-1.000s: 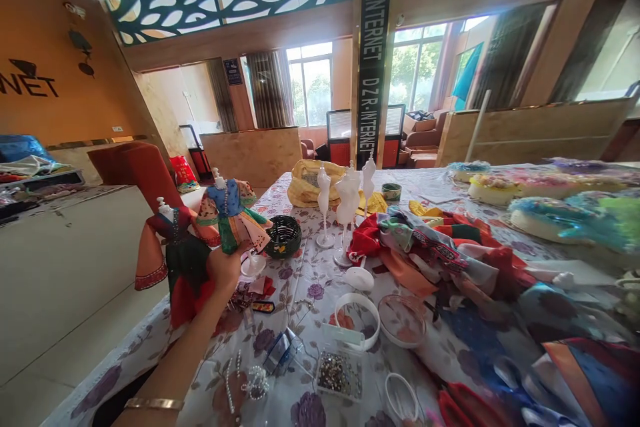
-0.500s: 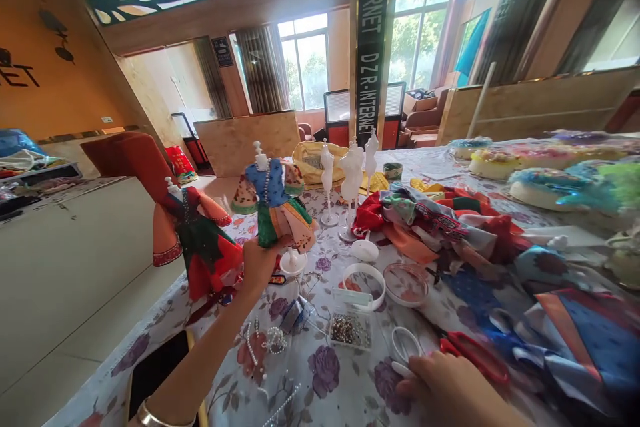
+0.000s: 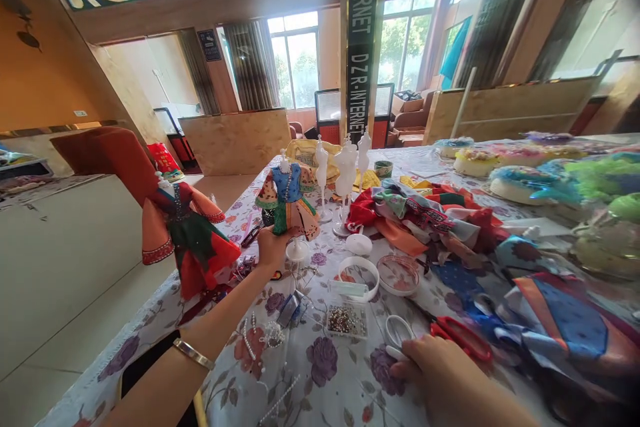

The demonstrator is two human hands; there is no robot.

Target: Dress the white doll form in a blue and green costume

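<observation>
My left hand grips a small mannequin stand dressed in a blue, green and orange doll dress, its white base just above the floral tablecloth. Left of it stands a second dressed mannequin in red and dark green. My right hand lies at the near edge, fingers curled beside a white ring and red scissors; whether it holds anything is unclear.
Three bare white mannequin stands stand behind. A heap of colourful cloth covers the right side. White hoops, a clear box of beads and pearl strings lie in front. Fluffy round pieces sit far right.
My left hand has carried the blue-dressed mannequin forward and lower, down near the table. My right hand, absent a second ago, has come in at the near edge by the scissors.
</observation>
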